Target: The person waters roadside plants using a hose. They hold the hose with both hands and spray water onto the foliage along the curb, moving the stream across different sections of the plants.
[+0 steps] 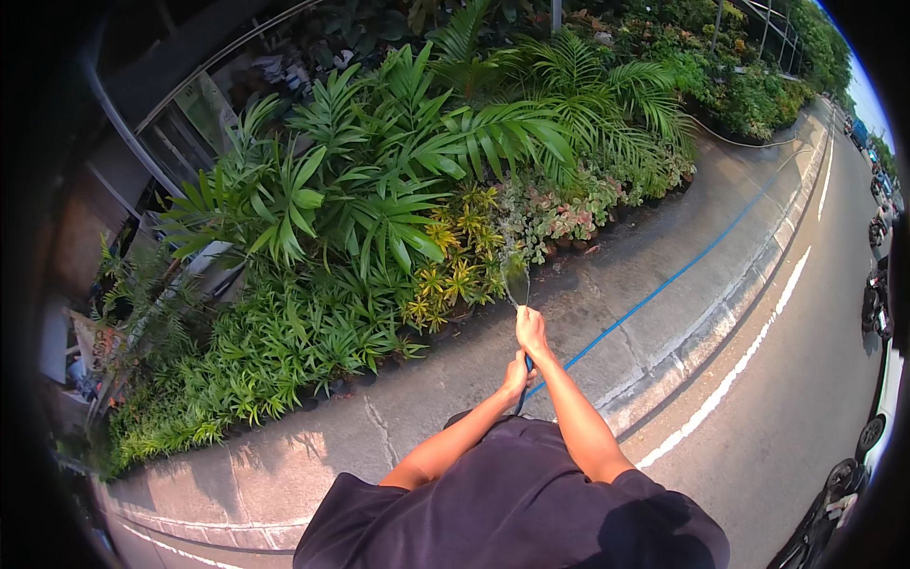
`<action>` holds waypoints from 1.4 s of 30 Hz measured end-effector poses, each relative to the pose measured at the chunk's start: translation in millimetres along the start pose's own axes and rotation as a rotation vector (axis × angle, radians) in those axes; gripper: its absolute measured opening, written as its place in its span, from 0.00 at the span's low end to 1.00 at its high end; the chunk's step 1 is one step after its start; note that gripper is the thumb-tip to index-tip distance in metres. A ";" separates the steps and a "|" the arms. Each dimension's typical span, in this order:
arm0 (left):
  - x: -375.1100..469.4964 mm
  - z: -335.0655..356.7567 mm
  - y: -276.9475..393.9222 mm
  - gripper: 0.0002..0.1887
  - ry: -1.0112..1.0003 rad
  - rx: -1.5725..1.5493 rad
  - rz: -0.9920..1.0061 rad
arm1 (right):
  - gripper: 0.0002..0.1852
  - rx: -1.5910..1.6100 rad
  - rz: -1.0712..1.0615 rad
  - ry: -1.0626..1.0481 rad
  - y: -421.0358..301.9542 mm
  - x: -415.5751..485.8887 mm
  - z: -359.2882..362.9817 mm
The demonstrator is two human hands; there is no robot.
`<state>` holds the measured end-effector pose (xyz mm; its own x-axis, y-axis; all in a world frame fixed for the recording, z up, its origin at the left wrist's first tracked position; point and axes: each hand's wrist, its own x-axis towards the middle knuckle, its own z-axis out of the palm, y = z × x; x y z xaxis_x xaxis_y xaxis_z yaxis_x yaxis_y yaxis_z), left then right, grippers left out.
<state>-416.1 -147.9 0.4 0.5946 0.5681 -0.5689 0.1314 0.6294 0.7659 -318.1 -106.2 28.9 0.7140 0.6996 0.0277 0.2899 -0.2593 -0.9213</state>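
Note:
My left hand (518,373) grips a blue garden hose (529,361) close in front of my body. Just ahead of it, my right hand (531,328) is closed around the hose's end, whose tip is hidden by the fingers. A fan of water (515,277) sprays out from there towards the plants. It falls near yellow-green croton-like plants (455,274) and a low bed of variegated pinkish foliage (569,213). Behind my hands more of the blue hose (661,288) runs along the wet concrete sidewalk (611,284).
Leafy palms (398,178) and low green potted plants (284,348) line the sidewalk on the left. A concrete curb (711,331) borders the road (789,355) on the right. Across it stand motorcycles (817,519) and a white car (884,409). A metal frame (128,135) rises behind the plants.

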 end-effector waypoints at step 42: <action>10.7 -9.5 12.9 0.24 0.046 0.031 0.052 | 0.19 0.086 -0.006 -0.008 1.6 16.0 16.1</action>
<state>-415.5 -128.7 1.4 0.5646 0.6238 -0.5405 0.1264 0.5818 0.8034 -316.5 -84.7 21.7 0.7073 0.7062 0.0307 0.2381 -0.1972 -0.9510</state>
